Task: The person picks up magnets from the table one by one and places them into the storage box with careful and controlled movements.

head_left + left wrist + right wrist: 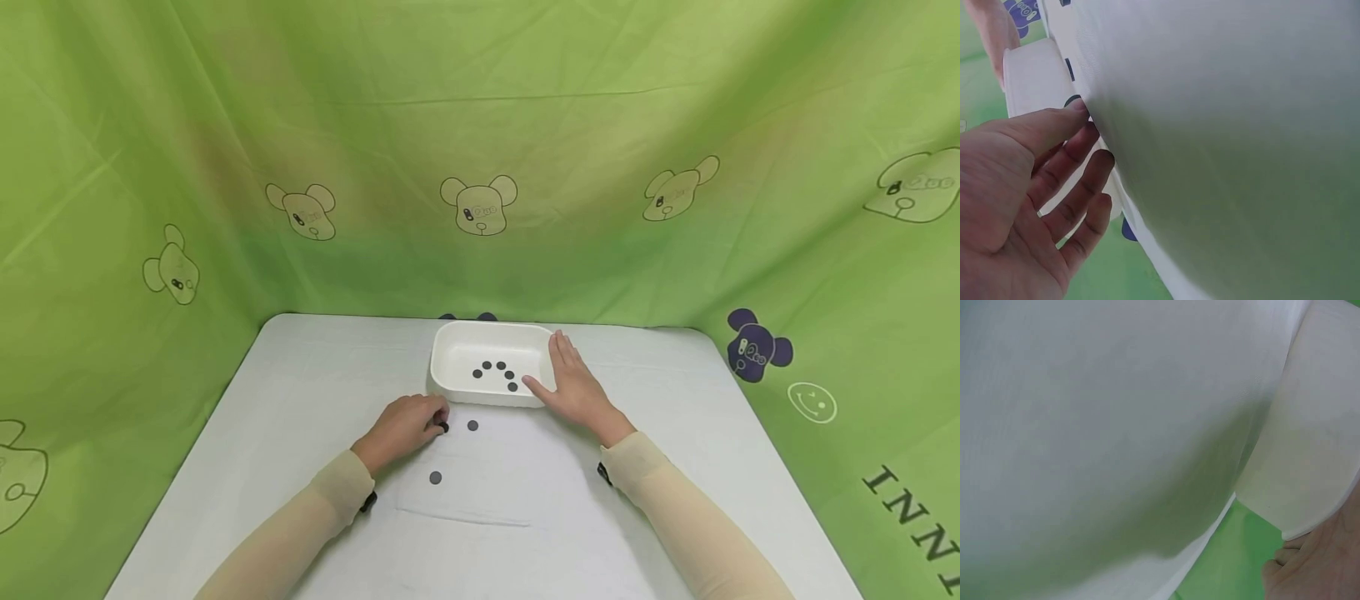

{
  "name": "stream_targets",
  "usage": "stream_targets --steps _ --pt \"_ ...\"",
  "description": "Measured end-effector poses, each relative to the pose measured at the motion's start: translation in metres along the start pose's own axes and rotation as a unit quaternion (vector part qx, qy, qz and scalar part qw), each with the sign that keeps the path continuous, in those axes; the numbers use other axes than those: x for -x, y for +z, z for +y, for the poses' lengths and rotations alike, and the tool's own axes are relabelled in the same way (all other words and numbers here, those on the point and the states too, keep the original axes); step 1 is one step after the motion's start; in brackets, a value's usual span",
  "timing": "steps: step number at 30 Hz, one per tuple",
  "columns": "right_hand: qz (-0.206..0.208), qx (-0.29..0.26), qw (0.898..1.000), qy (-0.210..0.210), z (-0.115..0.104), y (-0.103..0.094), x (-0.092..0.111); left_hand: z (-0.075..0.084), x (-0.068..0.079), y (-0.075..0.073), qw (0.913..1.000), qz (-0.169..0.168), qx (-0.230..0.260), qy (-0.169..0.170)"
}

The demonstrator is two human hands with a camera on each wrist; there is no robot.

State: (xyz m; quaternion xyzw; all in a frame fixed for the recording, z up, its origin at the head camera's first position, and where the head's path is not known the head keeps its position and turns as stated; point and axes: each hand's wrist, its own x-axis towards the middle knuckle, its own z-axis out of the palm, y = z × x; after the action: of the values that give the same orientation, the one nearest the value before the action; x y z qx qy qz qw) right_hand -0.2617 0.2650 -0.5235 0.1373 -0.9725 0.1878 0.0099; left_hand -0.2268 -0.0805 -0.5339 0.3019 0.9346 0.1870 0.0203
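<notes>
I count five dark grey discs [501,366] inside the white tray [480,398], near the tabletop's [525,558] far edge. Two loose discs [472,425] remain outside, toward the near edge. Left hand [405,425] pinches another disc [445,427] by the tray's near-left corner; right hand [576,390], thumb spread, rests against its right end. Discs: flat, round, plain.

The left hand [403,427] covers part of a dark disc [446,427] — the desk [510,560] has its near edge cut off.

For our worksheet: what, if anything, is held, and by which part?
The left hand pinches a dark disc, exact part unclear; the right hand touches the tub.
</notes>
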Motion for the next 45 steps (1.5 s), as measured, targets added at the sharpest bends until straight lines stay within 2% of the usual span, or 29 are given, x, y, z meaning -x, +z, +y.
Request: stream_targets --steps 7,12,24,31,35,40,45 --pt "-0.002 0.0 1.0 0.001 0.0 0.0 -0.001 0.001 0.003 -0.002 0.9997 -0.006 0.017 0.017" --pt "-0.002 -0.003 1.0 0.0 -0.001 -0.001 0.0 0.002 0.004 -0.006 0.9994 -0.008 0.031 0.012" --pt "-0.009 -0.005 1.0 0.004 -0.003 -0.003 0.001 0.014 -0.002 -0.033 0.9941 0.001 0.109 -0.003" --pt "0.001 -0.007 1.0 -0.002 -0.002 -0.003 0.0 0.018 -0.013 -0.048 0.9901 0.02 0.139 -0.006" --pt "-0.004 -0.008 1.0 -0.001 -0.002 -0.004 0.0 0.02 -0.023 -0.054 0.9906 0.033 0.132 -0.008" --pt "-0.007 -0.007 1.0 0.0 0.0 -0.003 0.0 0.021 -0.035 -0.057 0.9928 0.04 0.113 -0.005" --pt "-0.007 -0.004 1.0 -0.001 0.0 -0.002 -0.001 0.02 -0.049 -0.056 0.9927 0.04 0.113 -0.001"
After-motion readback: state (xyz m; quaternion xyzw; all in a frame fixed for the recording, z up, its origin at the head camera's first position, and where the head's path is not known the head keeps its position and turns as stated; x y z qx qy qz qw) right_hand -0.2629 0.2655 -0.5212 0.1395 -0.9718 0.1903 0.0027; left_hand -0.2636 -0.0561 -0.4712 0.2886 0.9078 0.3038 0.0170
